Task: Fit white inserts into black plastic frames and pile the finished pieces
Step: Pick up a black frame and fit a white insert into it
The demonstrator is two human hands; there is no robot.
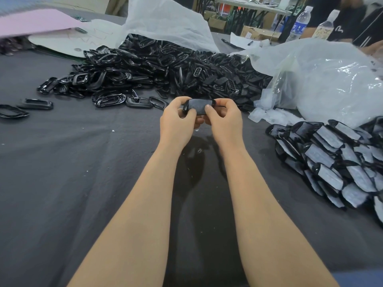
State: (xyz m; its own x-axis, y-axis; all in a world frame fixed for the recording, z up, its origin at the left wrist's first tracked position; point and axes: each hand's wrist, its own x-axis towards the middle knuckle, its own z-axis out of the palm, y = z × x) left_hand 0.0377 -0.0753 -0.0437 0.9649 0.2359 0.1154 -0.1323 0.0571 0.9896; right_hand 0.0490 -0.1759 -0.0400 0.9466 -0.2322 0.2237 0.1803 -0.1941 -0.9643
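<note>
Both hands, left hand (179, 119) and right hand (223, 117), pinch one black frame (198, 106) by its ends, thumbs free to press the insert home, probably.

a dark grey cloth covers the surface (62, 162), creased and flecked with small white bits. a big heap of black plastic frames (155, 71) lies across the far middle, partly under a white plastic bag (165, 21), with a few loose frames (37, 104) scattered to its left. at the right edge sits a pile of finished pieces (335, 160), white inserts showing, just in front of a crumpled clear plastic bag (331, 79). a pink sheet (35, 21) lies at the far left.
</note>
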